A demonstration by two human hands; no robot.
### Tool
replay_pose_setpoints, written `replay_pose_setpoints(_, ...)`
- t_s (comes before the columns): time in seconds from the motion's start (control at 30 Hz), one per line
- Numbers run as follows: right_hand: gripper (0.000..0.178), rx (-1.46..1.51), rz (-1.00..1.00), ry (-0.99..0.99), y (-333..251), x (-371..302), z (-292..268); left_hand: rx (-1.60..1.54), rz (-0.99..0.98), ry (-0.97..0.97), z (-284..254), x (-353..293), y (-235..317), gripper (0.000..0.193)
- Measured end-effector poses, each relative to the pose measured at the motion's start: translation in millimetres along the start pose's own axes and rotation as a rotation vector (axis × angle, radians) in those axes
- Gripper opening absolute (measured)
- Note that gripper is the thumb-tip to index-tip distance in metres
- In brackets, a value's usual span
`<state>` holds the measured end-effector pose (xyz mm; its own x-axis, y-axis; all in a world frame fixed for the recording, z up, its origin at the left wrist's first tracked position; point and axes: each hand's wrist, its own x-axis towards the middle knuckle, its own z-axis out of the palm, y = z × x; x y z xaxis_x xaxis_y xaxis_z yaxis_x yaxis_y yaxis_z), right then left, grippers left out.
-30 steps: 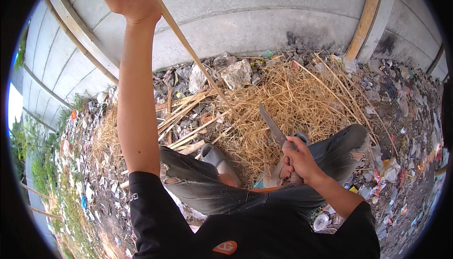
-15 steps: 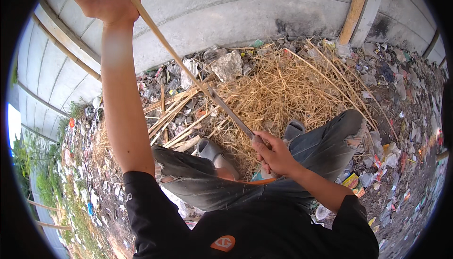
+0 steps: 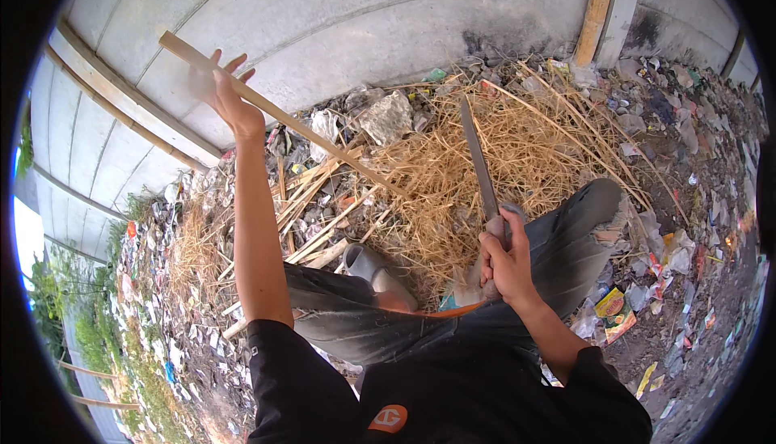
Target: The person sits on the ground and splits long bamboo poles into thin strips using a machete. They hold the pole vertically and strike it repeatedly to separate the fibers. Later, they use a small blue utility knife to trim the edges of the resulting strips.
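Long, flat, pale tan bamboo strip slants from upper left down rightward, lower end at the loose dry yellow straw. Left hand is clearly nearer: it's at the strip's upper stretch, fingers spread, part blurred; can't tell if thumb touches. Right hand sits low right, fingers wrapped round the brown handle of a long dark-grey metal knife. Blade points up and away from the person, slightly left. Strip lies left of blade, well apart at top, lower end nearer; axes cross at an angle, no contact.
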<state>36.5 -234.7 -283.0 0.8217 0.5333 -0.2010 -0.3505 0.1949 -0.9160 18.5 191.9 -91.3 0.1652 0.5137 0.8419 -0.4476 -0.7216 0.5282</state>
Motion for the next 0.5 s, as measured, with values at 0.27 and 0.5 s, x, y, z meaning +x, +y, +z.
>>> replay_pose_setpoints(0.27,0.056,-0.004,0.271,0.054,68.7,-43.6,-36.0,0.732,-0.498,-0.211,-48.0,-260.9,-109.4,0.039)
replay_pose_setpoints(0.5,0.055,-0.05,0.348,0.066,87.3,-65.1,-41.8,0.716,-0.615,-0.275,-56.2,-298.4,-116.7,0.024)
